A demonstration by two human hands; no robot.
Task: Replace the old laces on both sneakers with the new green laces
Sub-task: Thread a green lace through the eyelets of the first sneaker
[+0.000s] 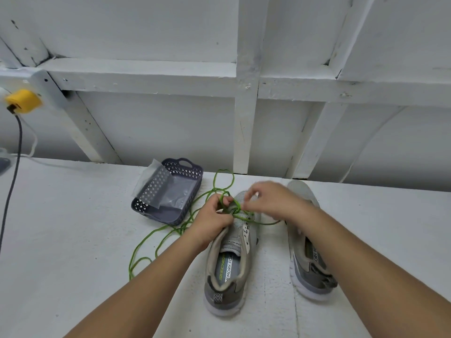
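Note:
Two grey sneakers stand on the white table, toes pointing away from me. The left sneaker (229, 259) has a green lace (156, 242) running through its front eyelets near the toe. My left hand (212, 220) pinches the lace at the shoe's left side. My right hand (271, 200), blurred by motion, pinches the lace over the toe end. Long loops of green lace trail off to the left and behind the shoe. The right sneaker (310, 252) lies partly under my right forearm and shows no lace.
A dark perforated plastic basket (188, 174) with a clear plastic bag in it sits left of the shoes. A white framed wall runs behind the table. At far left hang a yellow plug (23, 101) and a dark cable (14, 167).

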